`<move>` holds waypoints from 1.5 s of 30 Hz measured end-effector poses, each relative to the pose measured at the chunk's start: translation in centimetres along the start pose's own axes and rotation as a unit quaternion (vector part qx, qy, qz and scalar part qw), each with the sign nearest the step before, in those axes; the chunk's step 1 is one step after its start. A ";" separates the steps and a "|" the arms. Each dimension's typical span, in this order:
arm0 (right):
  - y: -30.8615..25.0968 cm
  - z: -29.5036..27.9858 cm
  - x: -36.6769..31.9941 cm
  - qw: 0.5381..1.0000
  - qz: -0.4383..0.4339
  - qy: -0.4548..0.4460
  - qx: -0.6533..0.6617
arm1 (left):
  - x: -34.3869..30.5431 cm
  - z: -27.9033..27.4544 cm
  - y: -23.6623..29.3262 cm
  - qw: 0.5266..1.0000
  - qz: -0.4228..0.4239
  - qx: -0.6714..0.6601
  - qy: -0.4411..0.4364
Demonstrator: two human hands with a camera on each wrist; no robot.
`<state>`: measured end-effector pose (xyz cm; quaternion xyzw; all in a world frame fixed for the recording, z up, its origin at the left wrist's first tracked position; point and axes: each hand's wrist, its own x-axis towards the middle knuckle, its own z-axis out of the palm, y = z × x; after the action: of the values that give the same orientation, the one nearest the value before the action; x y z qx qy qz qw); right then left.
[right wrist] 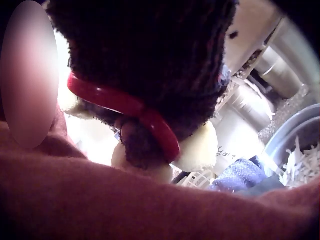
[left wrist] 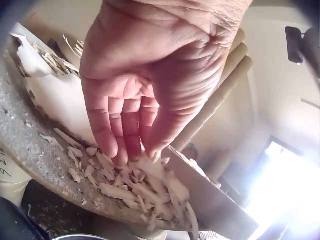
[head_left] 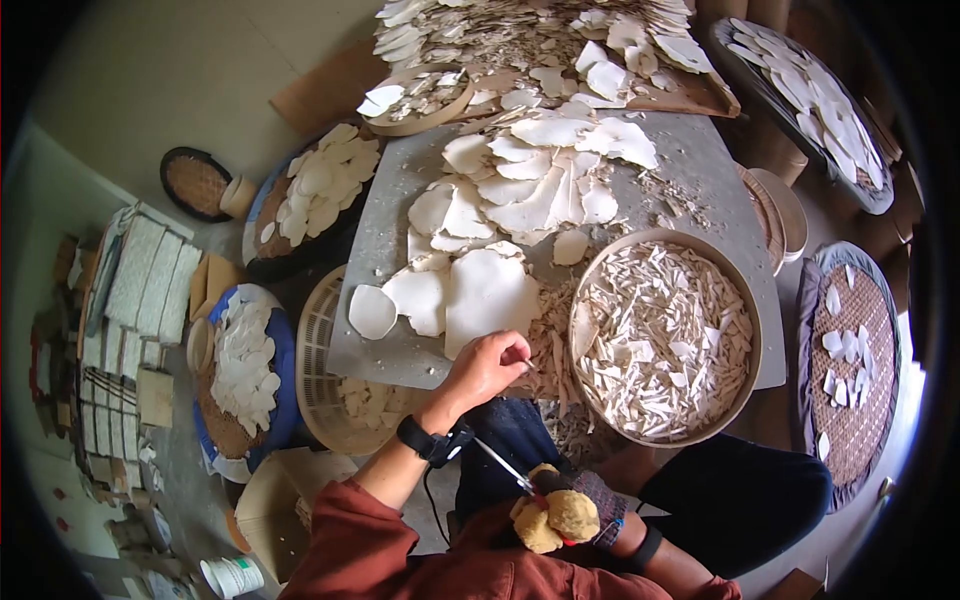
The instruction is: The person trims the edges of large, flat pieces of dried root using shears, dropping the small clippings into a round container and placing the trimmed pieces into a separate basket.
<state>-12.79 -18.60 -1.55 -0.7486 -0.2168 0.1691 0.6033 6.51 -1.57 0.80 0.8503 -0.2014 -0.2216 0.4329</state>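
Observation:
Over the table's near edge, my left hand (head_left: 482, 368) has its thumb and fingertips together on a small pale chip (head_left: 528, 364). The left wrist view shows those fingertips right above a heap of pale slivers (left wrist: 122, 192). Just left of this hand lies a large thin white sheet (head_left: 492, 295) with ragged edges. My right hand (head_left: 600, 505), in a dark knit glove, grips red-handled scissors (right wrist: 107, 100) by my lap. Their metal blade (head_left: 500, 462) points up-left toward the left wrist. Yellow spongy padding (head_left: 574, 515) surrounds the handles and hides part of the fingers.
A round sieve (head_left: 757, 330) full of white strips sits on the table's right side. More white sheets (head_left: 545, 180) are piled behind. A plastic basket (head_left: 318, 370) stands left of the grey table (head_left: 400, 365); trays of white pieces stand around it.

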 end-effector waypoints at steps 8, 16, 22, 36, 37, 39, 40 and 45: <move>3.1 0.9 -0.7 0.897 0.065 0.101 0.426 | -4.1 0.2 1.7 0.902 -0.098 -0.407 0.102; 5.2 1.9 -0.4 0.962 0.143 0.085 0.218 | -5.2 4.4 2.3 0.894 -0.099 -0.418 0.131; 2.7 -0.2 0.0 0.993 0.118 0.019 0.017 | -4.9 5.4 1.1 0.884 -0.095 -0.426 0.165; 2.0 -0.4 0.3 0.966 0.107 0.094 0.217 | -4.5 5.1 1.8 0.881 -0.113 -0.434 0.148; 4.1 0.9 0.0 0.937 0.086 0.113 0.320 | -4.5 5.0 1.6 0.884 -0.097 -0.436 0.140; 4.5 1.2 0.0 0.848 0.054 0.127 0.511 | -4.6 4.7 1.5 0.897 -0.082 -0.421 0.106; 3.3 0.5 0.3 0.790 0.044 0.123 0.599 | -4.7 4.3 1.7 0.907 -0.084 -0.405 0.081; 1.7 -0.4 0.9 0.954 0.018 0.097 0.282 | -4.6 3.7 2.8 0.910 -0.082 -0.396 0.092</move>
<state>-11.56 -18.76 -3.14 -0.5644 -0.0868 0.1607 0.8051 0.23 -3.04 2.09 0.6393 0.0135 -0.2389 0.7308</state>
